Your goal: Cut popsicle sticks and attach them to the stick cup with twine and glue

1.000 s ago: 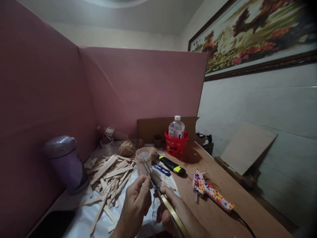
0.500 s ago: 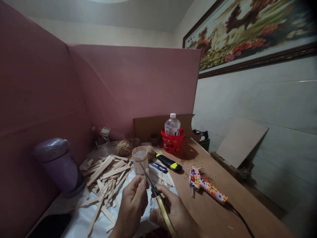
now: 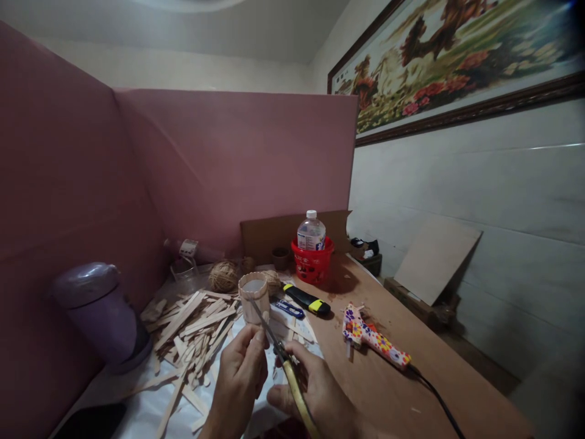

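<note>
Gripping scissors [image 3: 295, 389], dark blades, gold-yellow handle: right fingers [image 3: 303, 356]; left fingers [image 3: 254, 352] pinched closed, contents unclear.

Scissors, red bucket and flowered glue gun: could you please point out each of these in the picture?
Scissors [image 3: 280, 349]: head view, near the pivot.
Red bucket [image 3: 313, 264]: head view, on its front wall.
Flowered glue gun [image 3: 368, 336]: head view, on the patterned casing.

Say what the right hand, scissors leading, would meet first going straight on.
The scissors in the right hand would likely meet the stick-sided cup first; their tips overlap it in view, so depth is unclear.
</note>
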